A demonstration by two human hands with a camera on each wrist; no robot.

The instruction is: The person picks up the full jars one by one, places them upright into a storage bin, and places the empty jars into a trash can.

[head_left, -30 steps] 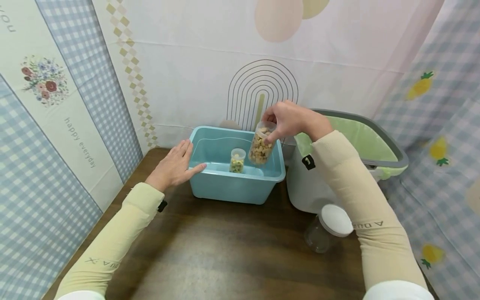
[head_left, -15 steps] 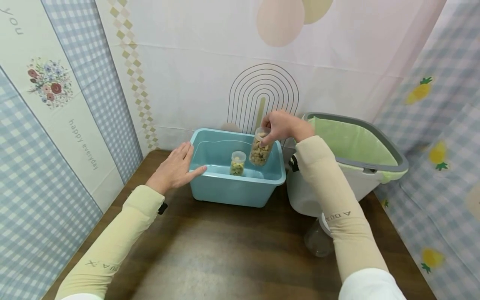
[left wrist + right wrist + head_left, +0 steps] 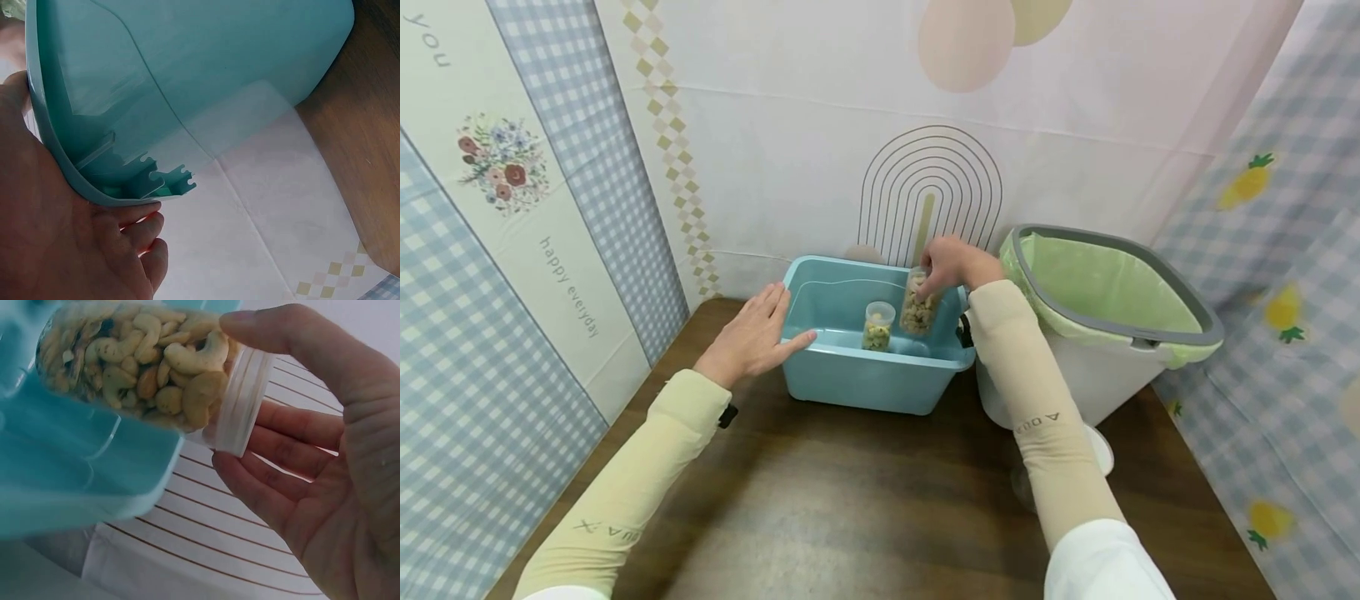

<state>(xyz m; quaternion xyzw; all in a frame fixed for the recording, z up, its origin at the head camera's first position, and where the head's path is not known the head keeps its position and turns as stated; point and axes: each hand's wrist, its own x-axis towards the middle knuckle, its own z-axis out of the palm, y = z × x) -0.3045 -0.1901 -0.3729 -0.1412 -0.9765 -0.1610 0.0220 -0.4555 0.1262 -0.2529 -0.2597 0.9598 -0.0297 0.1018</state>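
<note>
Notably, the nut jar (image 3: 917,315) hangs below the right hand (image 3: 955,265), the nearer of the two, which pinches its lid end between thumb and fingers; its long axis runs steeply down into the right part of the tub (image 3: 857,387), beside the small jar (image 3: 877,330), though I cannot tell whether its base touches the bottom. At the tub's left rim rests the left hand (image 3: 752,335), fingers straight, thumb spread apart.
</note>
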